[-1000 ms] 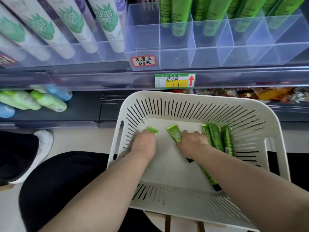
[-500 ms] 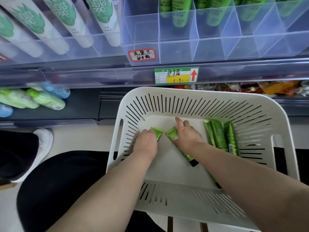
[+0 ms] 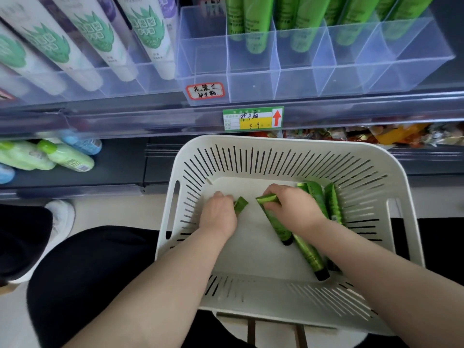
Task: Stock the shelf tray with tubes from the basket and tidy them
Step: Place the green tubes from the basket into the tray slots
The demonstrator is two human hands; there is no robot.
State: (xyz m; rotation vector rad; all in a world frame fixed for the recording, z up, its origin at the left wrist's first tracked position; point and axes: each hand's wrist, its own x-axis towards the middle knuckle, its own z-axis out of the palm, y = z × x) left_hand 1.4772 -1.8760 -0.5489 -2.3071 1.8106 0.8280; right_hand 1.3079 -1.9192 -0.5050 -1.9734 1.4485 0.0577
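A white slotted basket (image 3: 281,149) sits in front of me under the shelf. My left hand (image 3: 218,215) grips a green tube (image 3: 240,204); only its crimped end shows past my fingers. My right hand (image 3: 291,207) curls round the top of another green tube (image 3: 275,222), whose black cap points toward me. A further green tube (image 3: 310,257) lies under my right forearm, and more green tubes (image 3: 332,204) lean against the right wall. Above, the clear divided shelf tray (image 3: 253,81) holds several green tubes (image 3: 253,26) at the back; its leftmost compartment shows none.
White tubes with green leaf prints (image 3: 100,38) fill the tray to the left. A green and yellow price tag (image 3: 252,119) hangs on the shelf rail. Green and blue bottles (image 3: 65,156) lie on the lower shelf at left, snack packets (image 3: 376,134) at right. My knee (image 3: 82,272) is beside the basket.
My right hand has closed round the tube it was touching and lifted its crimped end; a second tube under the forearm is now uncovered. My left hand has hardly moved.
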